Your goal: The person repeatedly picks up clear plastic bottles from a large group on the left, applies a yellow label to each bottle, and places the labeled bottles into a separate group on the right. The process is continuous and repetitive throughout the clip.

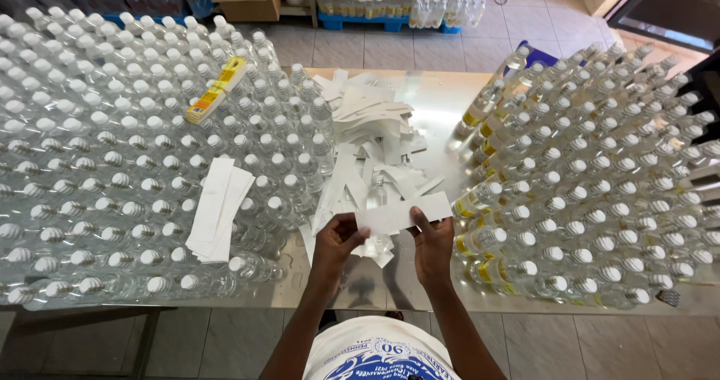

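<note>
Near the table's (420,290) front edge, left hand (337,241) and right hand (433,243) pinch a white label strip (401,213) by its ends above a clear bottle (377,200). Risk: crooked application, or an elbow toppling crowded unlabelled bottles (112,148).

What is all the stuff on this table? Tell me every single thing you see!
Plain bottles: too many to count, clear with white caps, left side of table.
Labelled bottles: too many to count, clear with yellow labels, right side.
Lone bottle: one, clear, middle, among the paper.
Paper strips pile: many, white, table middle.
Strip stack: several, white, lying on the left bottles.
Label stack: one, yellow, on the left bottles.
Table: one, shiny metal.
Held strip: one, white, between both hands.
Left hand: pinching the strip's left end.
Right hand: holding its right part.
</note>
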